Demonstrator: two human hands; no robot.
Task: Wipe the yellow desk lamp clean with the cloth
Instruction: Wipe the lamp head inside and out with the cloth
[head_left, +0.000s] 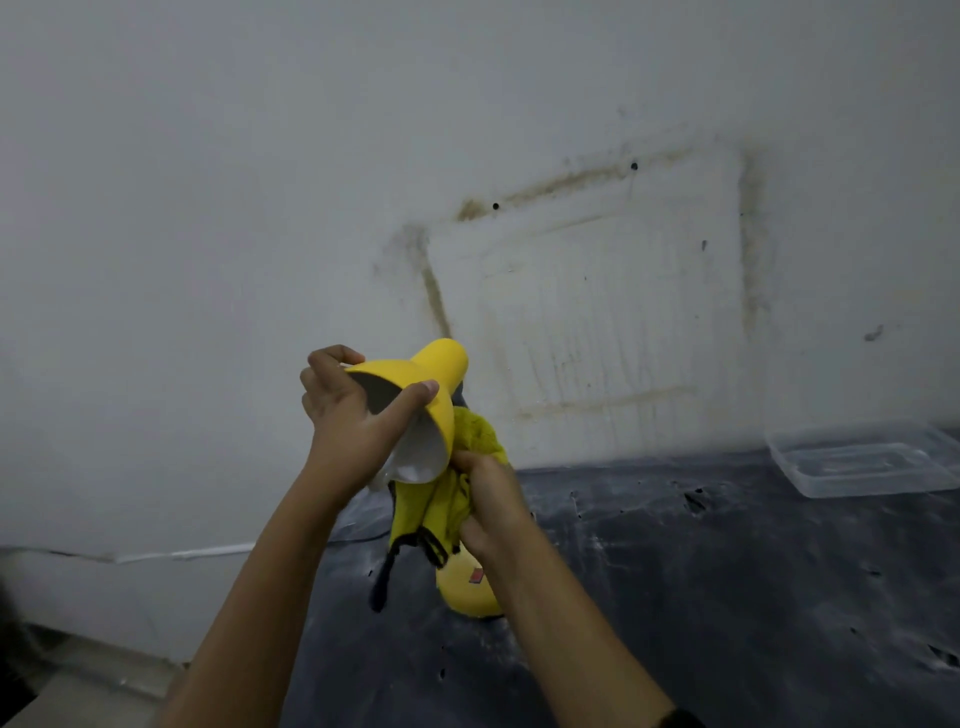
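In the head view, the lamp (434, 371) stands with its round base (465, 595) on the dark table (727, 597), close to the stained wall (208, 208). Its shade is tilted, so the open mouth faces the person.

The left hand (353, 415) grips the shade across the rim, with the thumb on the near edge and the fingers curled over the far edge. The right hand (485, 501) holds the cloth (478, 439) bunched in its fingers, just under the shade, where the neck of the lamp should be. The neck itself is hidden by the cloth.

The lamp looks light and stiff, with a smooth surface that is probably a little slippery. The shade seems thin, so too much squeezing at the rim may bend it or turn the joint. I judge the rim is a good place to steady it, while the base keeps the weight on the table. The cloth is soft and folds easily around narrow parts.

A clear plastic box (857, 462) lies far to the right, well apart.
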